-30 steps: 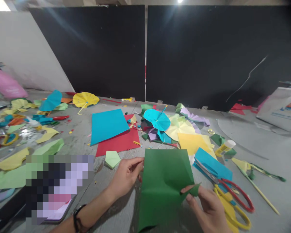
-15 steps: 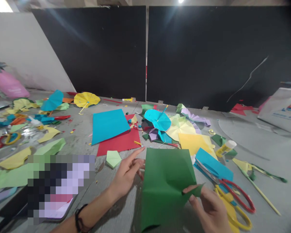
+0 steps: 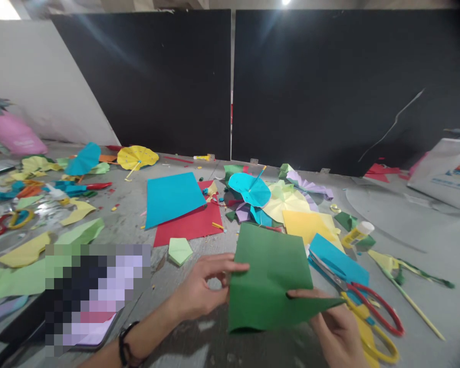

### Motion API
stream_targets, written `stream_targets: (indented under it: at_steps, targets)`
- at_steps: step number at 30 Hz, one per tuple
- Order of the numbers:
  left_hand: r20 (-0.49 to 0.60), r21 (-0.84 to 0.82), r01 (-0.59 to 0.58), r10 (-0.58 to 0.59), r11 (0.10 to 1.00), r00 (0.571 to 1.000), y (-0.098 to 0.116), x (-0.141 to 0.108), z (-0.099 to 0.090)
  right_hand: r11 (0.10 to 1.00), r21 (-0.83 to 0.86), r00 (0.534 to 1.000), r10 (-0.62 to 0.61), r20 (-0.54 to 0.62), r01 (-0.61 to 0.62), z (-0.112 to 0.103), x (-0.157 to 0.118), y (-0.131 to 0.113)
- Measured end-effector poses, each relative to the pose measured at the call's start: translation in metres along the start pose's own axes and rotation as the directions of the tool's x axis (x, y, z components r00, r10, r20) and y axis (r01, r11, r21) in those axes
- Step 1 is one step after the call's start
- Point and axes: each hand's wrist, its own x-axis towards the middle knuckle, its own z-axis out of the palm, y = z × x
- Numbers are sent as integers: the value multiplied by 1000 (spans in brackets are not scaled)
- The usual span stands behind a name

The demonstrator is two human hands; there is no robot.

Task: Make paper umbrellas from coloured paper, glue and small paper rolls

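A green sheet of paper is held up between my two hands at the lower middle, its lower right part bent outward into a point. My left hand grips its left edge, index finger lying over the front and thumb behind. My right hand pinches the right side, one finger on the front and the thumb underneath. Just right of the sheet lie red-handled scissors on a folded blue paper. A pale green pentagon rests left of the sheet.
Blue and red sheets lie behind my left hand. Beyond the green sheet are a blue paper umbrella and yellow paper. A glue stick stands tilted at right. A blurred phone lies at left. Black panels close the back.
The green sheet's lower edge has risen and its right side now sticks out in a point. My left hand has shifted right, its index finger now on the sheet's front.
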Motion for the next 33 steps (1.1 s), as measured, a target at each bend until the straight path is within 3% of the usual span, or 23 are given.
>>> stream_targets:
  at_steps: [4,7,14,18,25,33]
  targets:
    - [46,-75,28,-24,997,999,3,1,0,998,-10,998,66,-21,-66,4,-8,1]
    - [20,-157,60,-57,986,998,1,4,0,994,-10,994,106,-31,-106,5,-11,1]
    - [16,-234,119,-118,965,993,-3,7,1,994,19,994,105,9,-105,3,-9,5]
    - [-114,-198,99,-123,975,986,-2,7,2,996,50,997,79,-11,-78,5,-8,5]
    - [-358,-217,34,-112,976,927,-5,15,-2,980,189,996,-52,-75,65,0,9,9]
    - [-443,-159,29,-98,987,891,-12,12,-3,968,244,997,-70,39,58,1,10,5]
